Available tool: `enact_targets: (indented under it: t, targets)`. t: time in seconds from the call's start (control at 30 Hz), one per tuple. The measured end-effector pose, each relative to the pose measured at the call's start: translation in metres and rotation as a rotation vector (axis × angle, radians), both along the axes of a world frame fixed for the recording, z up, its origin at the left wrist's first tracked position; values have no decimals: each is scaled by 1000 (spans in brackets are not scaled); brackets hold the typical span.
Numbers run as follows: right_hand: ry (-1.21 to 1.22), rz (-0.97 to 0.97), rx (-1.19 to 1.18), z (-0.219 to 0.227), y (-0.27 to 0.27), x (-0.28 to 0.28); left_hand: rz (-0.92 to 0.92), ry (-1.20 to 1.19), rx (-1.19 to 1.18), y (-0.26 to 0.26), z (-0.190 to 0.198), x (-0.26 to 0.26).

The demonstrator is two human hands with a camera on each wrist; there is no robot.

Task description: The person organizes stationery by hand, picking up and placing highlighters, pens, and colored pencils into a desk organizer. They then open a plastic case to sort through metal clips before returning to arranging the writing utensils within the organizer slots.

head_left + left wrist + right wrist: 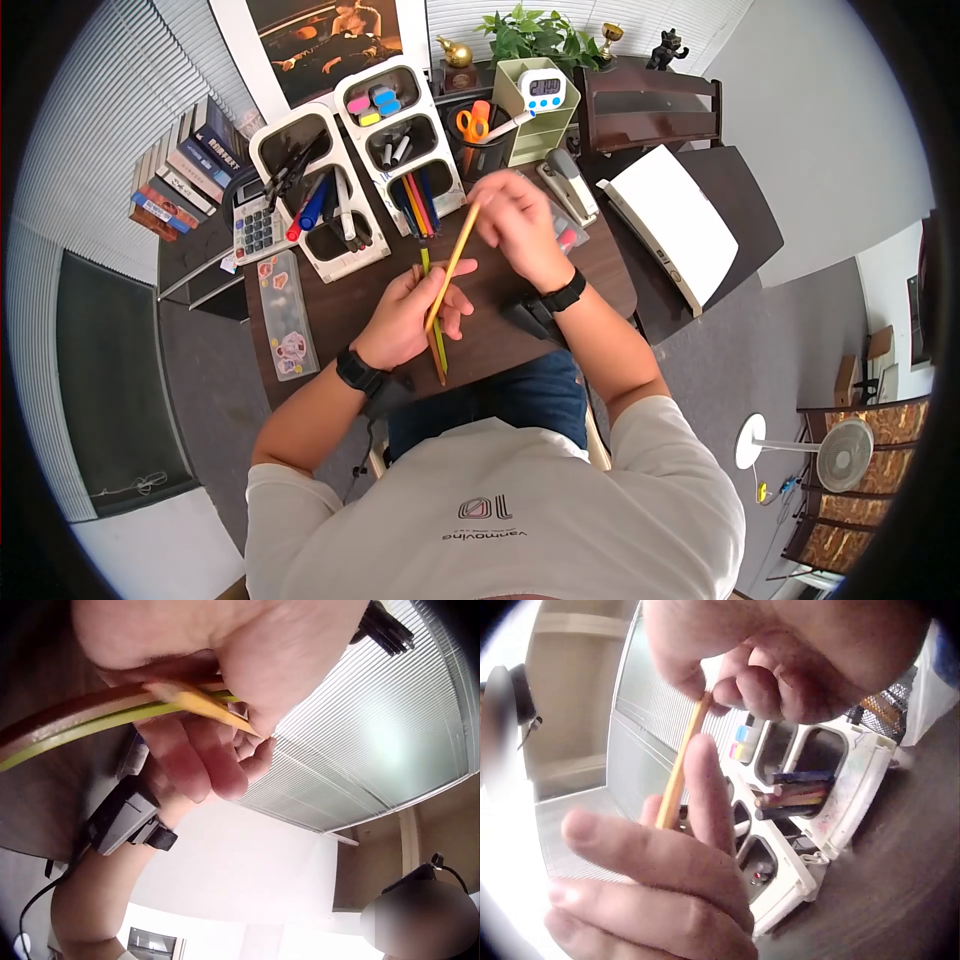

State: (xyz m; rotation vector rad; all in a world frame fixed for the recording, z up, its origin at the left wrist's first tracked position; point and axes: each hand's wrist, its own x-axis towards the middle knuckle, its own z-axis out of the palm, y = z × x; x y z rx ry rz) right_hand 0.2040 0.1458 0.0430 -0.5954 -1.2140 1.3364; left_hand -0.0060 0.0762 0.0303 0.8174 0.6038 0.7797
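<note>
A yellow pencil [456, 254] slants up between the two hands. Thumb and fingertips of the right hand [522, 228] pinch its upper end, while its lower part lies at the thumb of the left hand [400, 325]. The left hand also holds a yellow-green pencil [440, 347] and a brown pencil [75, 712], which run side by side beneath the thumb. In the left wrist view the yellow pencil's sharpened tip [244, 727] shows by the thumb. Several coloured pencils [420, 205] stand in the nearest compartment of a white organizer [452, 203] beyond the hands.
Left of it, a second white organizer [350, 264] holds pens and markers. A calculator [257, 232] and a stickered case [288, 320] lie at the left. A mesh cup [484, 160] with scissors [472, 124], a stapler [570, 185] and a white box-like device [680, 225] are rightward.
</note>
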Motion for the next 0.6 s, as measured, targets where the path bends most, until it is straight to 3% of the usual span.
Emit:
enact_targets:
  t: [0.07,0.17,0.23,0.3,0.37,0.4,0.47,0.6]
  targets:
    - [203,-182,-48,8,4,1,12,-49,0,0,-5,-1]
    - [316,-304,-39,6,14,13,114,-46,-56,1,-2,2]
    - [312,-367,-28,12,15,15,126,-67,-45,4,-5,1]
    - [306,-430,-27,15,15,16,253,-71,-76,5,-7,4]
    - [259,-501,41,15,14,14,228,-93,-36,7,-13,-1]
    - [257,-498,37,14,11,13,258,-104,-20,6,-10,1]
    - [6,-475,100,15,6,9,277,-122,5,7,-8,2]
    - [-179,-203,189,2,0,-1,287,-127,5,6,-7,4]
